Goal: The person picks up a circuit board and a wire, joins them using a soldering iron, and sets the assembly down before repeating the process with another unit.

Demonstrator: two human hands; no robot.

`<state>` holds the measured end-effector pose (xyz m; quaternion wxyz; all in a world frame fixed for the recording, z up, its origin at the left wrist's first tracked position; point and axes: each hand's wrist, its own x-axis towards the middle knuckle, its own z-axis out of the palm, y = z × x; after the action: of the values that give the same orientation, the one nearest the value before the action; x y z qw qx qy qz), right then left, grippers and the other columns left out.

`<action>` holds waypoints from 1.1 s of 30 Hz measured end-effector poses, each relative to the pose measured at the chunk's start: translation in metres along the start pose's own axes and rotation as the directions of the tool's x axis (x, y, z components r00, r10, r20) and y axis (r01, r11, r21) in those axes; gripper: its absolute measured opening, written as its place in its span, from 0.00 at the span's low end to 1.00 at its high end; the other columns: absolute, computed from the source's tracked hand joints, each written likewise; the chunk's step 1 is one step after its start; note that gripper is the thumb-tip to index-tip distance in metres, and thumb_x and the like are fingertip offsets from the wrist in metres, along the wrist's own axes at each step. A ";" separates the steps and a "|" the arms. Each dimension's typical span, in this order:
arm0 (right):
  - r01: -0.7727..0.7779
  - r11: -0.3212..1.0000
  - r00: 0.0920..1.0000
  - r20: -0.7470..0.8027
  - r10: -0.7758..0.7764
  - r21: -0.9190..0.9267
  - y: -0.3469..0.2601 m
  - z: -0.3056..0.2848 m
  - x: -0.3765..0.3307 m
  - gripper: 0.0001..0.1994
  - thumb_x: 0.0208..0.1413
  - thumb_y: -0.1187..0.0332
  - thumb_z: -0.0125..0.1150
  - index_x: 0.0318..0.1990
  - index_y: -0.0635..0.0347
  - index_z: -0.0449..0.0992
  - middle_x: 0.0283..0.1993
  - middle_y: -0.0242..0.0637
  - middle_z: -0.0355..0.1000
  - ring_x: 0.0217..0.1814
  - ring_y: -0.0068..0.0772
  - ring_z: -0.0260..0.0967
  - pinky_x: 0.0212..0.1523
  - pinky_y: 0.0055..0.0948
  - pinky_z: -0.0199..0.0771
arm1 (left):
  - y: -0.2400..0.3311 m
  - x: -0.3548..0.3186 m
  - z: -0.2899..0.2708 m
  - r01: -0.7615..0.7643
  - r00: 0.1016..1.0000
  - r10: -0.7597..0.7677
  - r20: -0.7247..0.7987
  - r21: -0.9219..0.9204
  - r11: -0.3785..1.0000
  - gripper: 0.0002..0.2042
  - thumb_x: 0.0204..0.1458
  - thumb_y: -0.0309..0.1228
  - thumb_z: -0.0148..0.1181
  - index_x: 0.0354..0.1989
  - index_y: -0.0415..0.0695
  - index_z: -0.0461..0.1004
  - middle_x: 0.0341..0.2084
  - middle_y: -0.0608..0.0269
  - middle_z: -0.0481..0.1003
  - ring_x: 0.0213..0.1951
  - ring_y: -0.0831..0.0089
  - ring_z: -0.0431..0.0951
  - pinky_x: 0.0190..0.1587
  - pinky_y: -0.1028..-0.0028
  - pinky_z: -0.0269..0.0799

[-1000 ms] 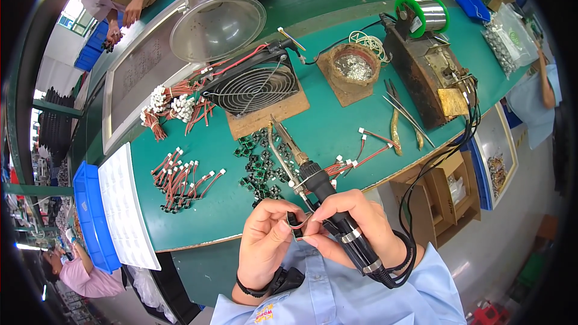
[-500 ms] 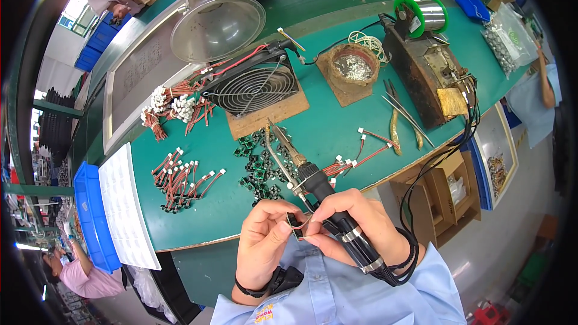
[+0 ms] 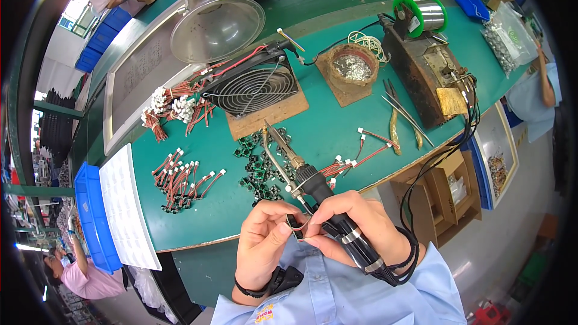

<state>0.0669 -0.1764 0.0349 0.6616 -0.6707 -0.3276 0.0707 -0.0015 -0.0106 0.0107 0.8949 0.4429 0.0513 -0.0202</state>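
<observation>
My left hand (image 3: 263, 244) pinches a small dark circuit board (image 3: 294, 224) between thumb and fingers, close to my body. A soldering iron (image 3: 315, 185) with a thin metal feed tube along its side lies in my right hand (image 3: 367, 222), its tip pointing away over the bench. The thumb and index finger of that hand also pinch a thin wire at the board's edge; fingers partly hide where the two meet. Just beyond both hands lies a pile of small green-and-black boards (image 3: 260, 171). Left of it is a bunch of boards with red-and-black wires (image 3: 185, 180).
A fan (image 3: 256, 87) stands on a wooden block, with white-plugged wire bundles (image 3: 174, 105) beside it. Farther right are a solder pot (image 3: 355, 67), pliers (image 3: 394, 120), tweezers (image 3: 409, 119) and a solder spool (image 3: 428, 14). A white tray (image 3: 127, 204) edges the left. Other people are around.
The soldering iron's tip has shifted slightly left and toward me. Both hands keep nearly the same grip and place. A person at the far upper left has moved.
</observation>
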 end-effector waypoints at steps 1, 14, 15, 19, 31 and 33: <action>-0.001 1.000 1.000 -0.001 0.001 -0.003 0.000 0.000 0.000 0.19 0.42 0.80 0.68 0.40 0.61 0.65 0.30 0.34 0.73 0.31 0.26 0.75 0.32 0.22 0.72 | 0.000 0.000 0.001 -0.012 1.000 0.012 -0.008 0.023 1.000 0.10 0.54 0.26 0.54 0.43 0.36 0.66 0.39 0.56 0.72 0.44 0.70 0.72 0.48 0.70 0.66; -0.021 1.000 0.999 0.033 0.021 0.004 0.000 -0.003 0.001 0.19 0.42 0.81 0.67 0.41 0.61 0.66 0.32 0.34 0.72 0.31 0.27 0.74 0.32 0.23 0.72 | 0.011 -0.004 0.011 0.007 0.996 0.015 -0.092 0.232 0.973 0.10 0.55 0.25 0.53 0.43 0.35 0.67 0.36 0.56 0.74 0.39 0.72 0.74 0.44 0.73 0.68; -0.020 1.000 0.999 0.033 0.019 0.010 0.001 -0.003 0.001 0.19 0.42 0.81 0.67 0.41 0.61 0.66 0.32 0.34 0.72 0.31 0.27 0.74 0.32 0.23 0.72 | 0.011 -0.004 0.011 0.021 0.995 0.002 -0.098 0.234 0.972 0.10 0.55 0.25 0.53 0.43 0.34 0.67 0.36 0.57 0.74 0.39 0.73 0.74 0.44 0.73 0.68; -0.023 1.000 0.999 0.033 0.022 0.018 0.000 -0.002 0.001 0.19 0.42 0.81 0.67 0.41 0.61 0.66 0.32 0.35 0.72 0.31 0.27 0.74 0.32 0.23 0.72 | 0.008 -0.006 0.007 0.005 0.996 0.016 -0.083 0.241 0.971 0.10 0.55 0.25 0.53 0.43 0.33 0.68 0.35 0.57 0.74 0.38 0.74 0.73 0.43 0.74 0.68; -0.030 1.000 0.999 0.039 0.029 0.008 -0.003 -0.007 0.004 0.20 0.42 0.79 0.68 0.41 0.60 0.65 0.30 0.36 0.73 0.32 0.27 0.74 0.33 0.23 0.72 | 0.012 -0.002 0.000 -0.088 0.992 0.064 0.110 0.229 0.969 0.08 0.55 0.22 0.50 0.41 0.34 0.64 0.38 0.52 0.71 0.41 0.69 0.73 0.46 0.69 0.68; -0.029 0.999 0.999 0.031 0.030 -0.020 -0.003 -0.007 0.003 0.21 0.42 0.79 0.69 0.41 0.61 0.64 0.31 0.36 0.73 0.32 0.28 0.74 0.34 0.24 0.72 | 0.012 -0.002 0.000 -0.079 0.993 0.057 0.102 0.228 0.970 0.07 0.55 0.23 0.50 0.41 0.34 0.64 0.38 0.52 0.72 0.42 0.69 0.73 0.47 0.69 0.67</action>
<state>0.0719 -0.1804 0.0396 0.6489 -0.6807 -0.3285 0.0879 -0.0025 -0.0033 0.0207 0.8387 0.5442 -0.0090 -0.0163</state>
